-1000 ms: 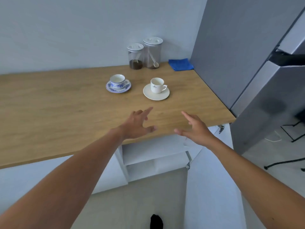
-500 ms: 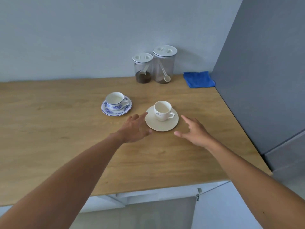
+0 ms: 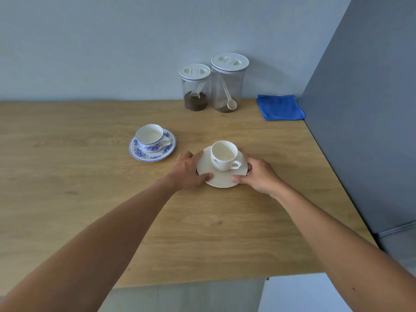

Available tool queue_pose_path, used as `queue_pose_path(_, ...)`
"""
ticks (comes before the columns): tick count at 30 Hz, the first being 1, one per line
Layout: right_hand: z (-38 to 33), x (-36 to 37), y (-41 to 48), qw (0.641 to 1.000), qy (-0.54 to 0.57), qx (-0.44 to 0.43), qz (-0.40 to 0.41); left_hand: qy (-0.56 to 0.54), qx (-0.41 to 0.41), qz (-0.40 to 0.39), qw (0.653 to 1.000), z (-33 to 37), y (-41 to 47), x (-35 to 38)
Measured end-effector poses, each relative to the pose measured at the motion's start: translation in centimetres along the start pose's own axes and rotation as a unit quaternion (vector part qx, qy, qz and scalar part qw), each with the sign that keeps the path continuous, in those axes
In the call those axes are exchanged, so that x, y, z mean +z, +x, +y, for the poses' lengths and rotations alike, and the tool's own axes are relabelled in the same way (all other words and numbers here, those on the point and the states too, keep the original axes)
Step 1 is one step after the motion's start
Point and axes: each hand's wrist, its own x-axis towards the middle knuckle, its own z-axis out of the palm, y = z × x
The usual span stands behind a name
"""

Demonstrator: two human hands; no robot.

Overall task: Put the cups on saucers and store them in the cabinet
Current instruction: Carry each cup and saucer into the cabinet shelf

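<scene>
A plain white cup [image 3: 224, 155] stands upright on a cream saucer [image 3: 221, 179] near the middle of the wooden counter [image 3: 90, 199]. My left hand [image 3: 188, 171] grips the saucer's left rim, thumb on top at the front. My right hand [image 3: 258, 174] grips the right rim, thumb on the front edge. The saucer still looks to rest on the counter. To the left, a blue-flowered cup [image 3: 149, 137] sits on its matching saucer [image 3: 139, 154], untouched.
Two lidded clear jars, the shorter jar [image 3: 195, 86] and the taller jar [image 3: 228, 82], stand at the back wall with scoops inside. A folded blue cloth [image 3: 280, 107] lies in the back right corner. A grey panel [image 3: 364, 109] bounds the counter on the right.
Both hands have reached forward from the counter's front edge and closed on the cream saucer's two sides. The view has come closer to the counter.
</scene>
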Motion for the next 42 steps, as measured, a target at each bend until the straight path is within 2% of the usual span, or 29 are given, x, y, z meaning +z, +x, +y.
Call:
queue_pose_path(4, 0.0, 0.1, 0.7, 1.000, 0.002, 0.011, 0.009, -0.015, -0.007, -0.012, 1.000, 0.2, 0.6, 0.0)
queue_pose_path(11, 0.3, 0.5, 1.7, 0.995, 0.091, 0.030, -0.004, -0.069, -0.014, -0.030, 0.997, -0.1, 0.8, -1.0)
queue_pose_path(22, -1.6, 2.3, 0.0, 0.981, 0.192, 0.021, -0.037, -0.231, 0.002, -0.070, 0.970, -1.0, -2.7, -3.9)
queue_pose_path(30, -5.9, 4.5, -7.2, 0.980, 0.196, 0.014, -0.018, -0.285, 0.026, -0.082, 0.955, -2.0, -10.0, -5.7)
queue_pose_path(34, -8.2, 6.5, -12.5, 0.975, 0.219, 0.017, -0.001, -0.343, 0.014, -0.112, 0.932, -3.2, -14.9, -6.1)
queue_pose_path(42, -11.5, 11.1, -24.2, 0.957, 0.289, 0.029, 0.015, -0.353, 0.042, -0.154, 0.922, -4.6, -24.8, -6.6)
